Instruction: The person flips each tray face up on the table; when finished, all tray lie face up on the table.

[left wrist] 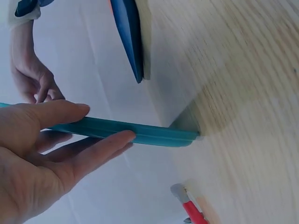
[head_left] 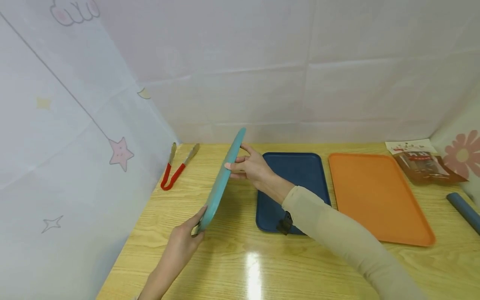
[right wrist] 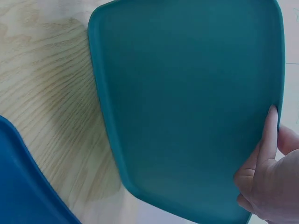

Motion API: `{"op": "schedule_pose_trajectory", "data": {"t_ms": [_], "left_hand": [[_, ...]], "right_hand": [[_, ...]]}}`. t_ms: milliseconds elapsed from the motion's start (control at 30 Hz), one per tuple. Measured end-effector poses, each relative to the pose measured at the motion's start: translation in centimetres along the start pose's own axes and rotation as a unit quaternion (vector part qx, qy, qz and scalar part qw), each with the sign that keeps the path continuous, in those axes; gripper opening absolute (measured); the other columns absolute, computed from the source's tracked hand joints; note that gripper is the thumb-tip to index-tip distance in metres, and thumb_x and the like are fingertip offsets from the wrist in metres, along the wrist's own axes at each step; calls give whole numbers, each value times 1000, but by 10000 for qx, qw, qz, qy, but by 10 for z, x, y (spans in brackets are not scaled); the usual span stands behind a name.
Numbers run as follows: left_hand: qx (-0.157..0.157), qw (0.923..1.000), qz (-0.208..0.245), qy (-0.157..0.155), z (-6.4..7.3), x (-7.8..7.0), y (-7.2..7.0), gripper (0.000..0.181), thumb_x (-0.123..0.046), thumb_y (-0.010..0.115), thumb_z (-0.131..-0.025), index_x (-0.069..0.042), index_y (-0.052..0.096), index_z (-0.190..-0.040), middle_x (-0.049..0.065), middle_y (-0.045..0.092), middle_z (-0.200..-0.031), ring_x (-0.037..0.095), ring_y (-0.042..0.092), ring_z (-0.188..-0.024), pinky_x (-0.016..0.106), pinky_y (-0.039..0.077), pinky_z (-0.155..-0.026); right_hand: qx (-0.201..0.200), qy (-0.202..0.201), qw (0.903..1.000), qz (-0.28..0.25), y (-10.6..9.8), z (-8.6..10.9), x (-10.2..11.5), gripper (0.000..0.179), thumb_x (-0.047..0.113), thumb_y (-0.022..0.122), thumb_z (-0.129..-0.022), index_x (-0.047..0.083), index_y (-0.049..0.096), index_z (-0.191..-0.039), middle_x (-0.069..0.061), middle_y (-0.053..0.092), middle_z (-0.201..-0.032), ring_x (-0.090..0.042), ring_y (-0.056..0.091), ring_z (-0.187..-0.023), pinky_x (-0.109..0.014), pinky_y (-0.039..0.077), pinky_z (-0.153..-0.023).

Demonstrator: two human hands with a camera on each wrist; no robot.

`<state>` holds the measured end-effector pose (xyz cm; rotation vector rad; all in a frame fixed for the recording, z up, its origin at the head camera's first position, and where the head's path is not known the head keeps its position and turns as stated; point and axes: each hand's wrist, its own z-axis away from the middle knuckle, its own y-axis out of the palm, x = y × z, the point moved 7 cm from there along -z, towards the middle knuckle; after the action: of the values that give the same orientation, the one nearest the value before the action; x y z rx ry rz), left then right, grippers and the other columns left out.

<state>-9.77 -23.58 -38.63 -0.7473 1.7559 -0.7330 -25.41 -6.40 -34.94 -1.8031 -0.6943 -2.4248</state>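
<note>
A teal tray (head_left: 222,179) is held above the table, tipped steeply on its side so the head view sees it almost edge-on. My left hand (head_left: 183,241) pinches its near end, thumb on one face and fingers on the other, as the left wrist view shows. My right hand (head_left: 252,166) grips the rim farther along, with the thumb over the edge. In the right wrist view, the broad teal face fills the middle, with the right hand (right wrist: 273,172) at its edge. A dark blue tray (head_left: 294,166) lies flat below the right forearm.
An orange tray (head_left: 378,200) lies right of the blue one. Behind it sits a brown food packet (head_left: 423,164), near a dark blue roll (head_left: 465,212) at the right. Red-handled tongs (head_left: 174,177) rest at the back left. White sheets (head_left: 255,75) wall the table (head_left: 225,266).
</note>
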Motion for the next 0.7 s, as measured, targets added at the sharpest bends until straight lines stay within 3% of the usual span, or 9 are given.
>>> {"op": "schedule_pose_trajectory", "data": {"t_ms": [167,433,700], "left_hand": [[-186,9974,346,606,0,-17,-2,89,21,71,-73,-11,38,-149,24,58,-127,39,62,-108,18,55,-67],[-392,9887,208,1434,-1,-42,-9,102,20,71,-75,-10,16,-155,29,47,-137,40,65,-100,19,55,-66],[-661,9833,218,1680,-1,-57,-17,89,19,68,-79,-9,28,-152,23,51,-136,35,66,-97,18,55,-63]], "right_hand": [[-8,-17,9999,-118,2,0,6,90,-7,70,-84,26,23,-154,-15,48,-113,-26,67,-85,-42,55,-85],[68,140,9990,-430,7,-2,11,90,-6,67,-87,31,21,-154,-16,46,-125,-33,63,-104,-36,56,-81],[124,117,9992,-354,12,-6,12,89,-5,68,-86,30,22,-154,-18,45,-128,-30,64,-99,-36,57,-79]]}}
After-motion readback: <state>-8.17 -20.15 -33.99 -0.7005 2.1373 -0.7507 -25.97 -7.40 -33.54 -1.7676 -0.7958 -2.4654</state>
